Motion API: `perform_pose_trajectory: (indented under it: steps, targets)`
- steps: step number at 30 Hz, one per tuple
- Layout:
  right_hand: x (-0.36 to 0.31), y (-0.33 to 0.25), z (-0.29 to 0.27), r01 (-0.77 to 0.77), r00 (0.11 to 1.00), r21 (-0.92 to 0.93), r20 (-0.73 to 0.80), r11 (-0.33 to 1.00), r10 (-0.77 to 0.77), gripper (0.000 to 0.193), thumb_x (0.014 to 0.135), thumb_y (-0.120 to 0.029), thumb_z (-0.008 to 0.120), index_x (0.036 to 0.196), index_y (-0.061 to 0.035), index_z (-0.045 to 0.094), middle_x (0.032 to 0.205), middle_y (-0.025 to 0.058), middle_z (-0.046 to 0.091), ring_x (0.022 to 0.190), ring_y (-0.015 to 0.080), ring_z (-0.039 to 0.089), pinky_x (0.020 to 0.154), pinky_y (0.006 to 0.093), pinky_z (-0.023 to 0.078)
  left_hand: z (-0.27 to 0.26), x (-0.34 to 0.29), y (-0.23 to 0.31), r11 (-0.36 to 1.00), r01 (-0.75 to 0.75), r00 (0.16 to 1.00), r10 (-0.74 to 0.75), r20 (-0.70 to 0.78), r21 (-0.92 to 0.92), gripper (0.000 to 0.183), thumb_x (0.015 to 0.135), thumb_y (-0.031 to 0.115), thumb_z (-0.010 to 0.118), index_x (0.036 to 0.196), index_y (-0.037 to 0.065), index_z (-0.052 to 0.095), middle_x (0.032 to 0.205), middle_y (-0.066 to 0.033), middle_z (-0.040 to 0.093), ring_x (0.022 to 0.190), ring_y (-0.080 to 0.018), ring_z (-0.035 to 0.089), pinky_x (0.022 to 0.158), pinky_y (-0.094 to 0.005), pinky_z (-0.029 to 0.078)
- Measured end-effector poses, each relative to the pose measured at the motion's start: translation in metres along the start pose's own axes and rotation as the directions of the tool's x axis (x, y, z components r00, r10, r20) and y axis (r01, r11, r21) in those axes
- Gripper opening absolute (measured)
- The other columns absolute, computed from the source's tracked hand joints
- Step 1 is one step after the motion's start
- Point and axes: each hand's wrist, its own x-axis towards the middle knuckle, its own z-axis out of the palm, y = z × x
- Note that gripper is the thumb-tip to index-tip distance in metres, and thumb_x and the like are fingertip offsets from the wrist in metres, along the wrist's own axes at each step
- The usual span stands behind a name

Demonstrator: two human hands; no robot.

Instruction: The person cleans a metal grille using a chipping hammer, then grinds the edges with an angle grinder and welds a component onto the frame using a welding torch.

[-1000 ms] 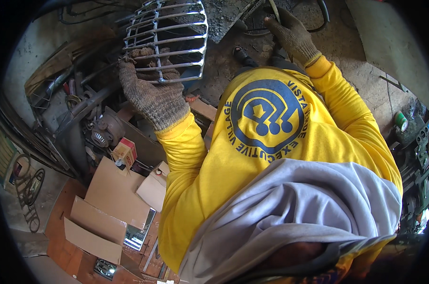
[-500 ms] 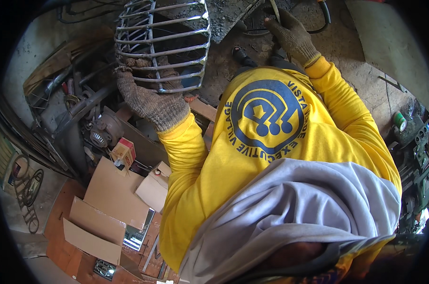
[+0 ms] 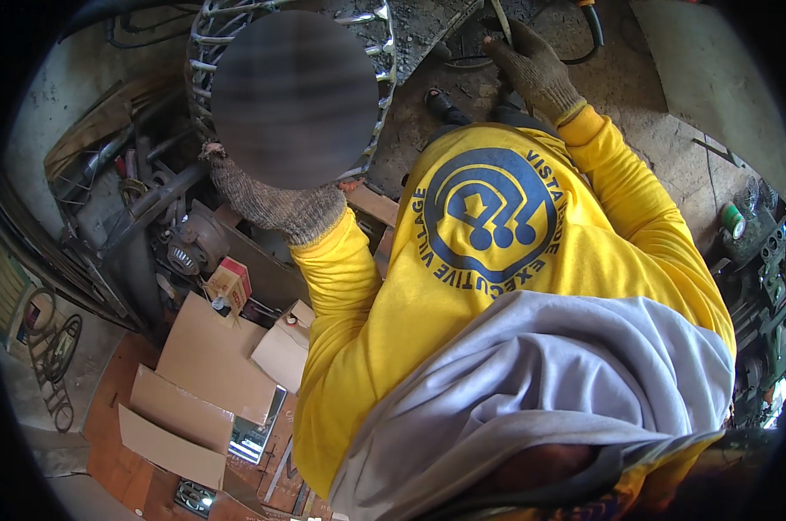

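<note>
Stiff, probably light wire grille [image 3: 377, 52] clamped at lower rim by gloved left hand [image 3: 267, 198]; right hand [image 3: 532, 69] closed around cable [image 3: 594, 26]

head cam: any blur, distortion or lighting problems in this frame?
Head view: strong fisheye, with a black rim at the corners and edges bending outward. A round blurred patch covers the middle of the metal grille above the left hand, hiding that grip. Daylight is even on the yellow sleeve; the clutter at left sits in shade. The right hand is sharp, near the top edge.
</note>
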Motion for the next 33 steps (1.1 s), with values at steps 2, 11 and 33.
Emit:
perform_pose_trajectory:
  steps: [2, 11, 33]
  targets:
    - [0.0, -0.001, 0.0, -0.007, 1.0, 0.003, 0.0, 1.0, 0.007, 0.048, 0.093, -0.042, 0.061, 0.131, -0.0129, 0.057, 0.096, 0.0069, 0.067, 0.076, 0.0132, 0.061, 0.073, 0.0286, 0.05, 0.005, 0.0, -0.003, 1.0, -0.018, 0.999, 0.019, 0.036, -0.019, 0.05, 0.101, 0.037, 0.036, 0.14, 0.007, 0.043, 0.14, -0.0166, 0.05, 0.121, -0.0277, 0.056, 0.1, -0.0456, 0.05]
    - [-0.007, -0.01, -0.003, -0.004, 0.998, 0.066, -0.058, 0.998, 0.008, 0.049, 0.095, -0.043, 0.058, 0.13, -0.0104, 0.057, 0.088, 0.006, 0.065, 0.071, 0.0116, 0.06, 0.065, 0.0268, 0.049, 0.0, 0.017, -0.015, 0.997, 0.01, 0.994, -0.001, 0.114, -0.075, 0.05, 0.099, 0.037, 0.04, 0.141, 0.01, 0.042, 0.139, -0.0181, 0.05, 0.122, -0.0322, 0.056, 0.097, -0.0523, 0.052]
    - [-0.062, -0.047, -0.013, 0.498, 0.85, -0.369, 0.031, 0.784, -0.525, 0.042, 0.093, -0.032, 0.06, 0.131, -0.013, 0.056, 0.091, 0.0131, 0.069, 0.08, 0.0312, 0.068, 0.071, 0.0386, 0.056, -0.042, 0.066, -0.087, 0.684, -0.218, 0.872, 0.457, -0.175, 0.696, 0.042, 0.081, 0.014, 0.062, 0.121, 0.004, 0.056, 0.119, -0.0101, 0.059, 0.099, -0.0222, 0.062, 0.081, -0.0427, 0.058]
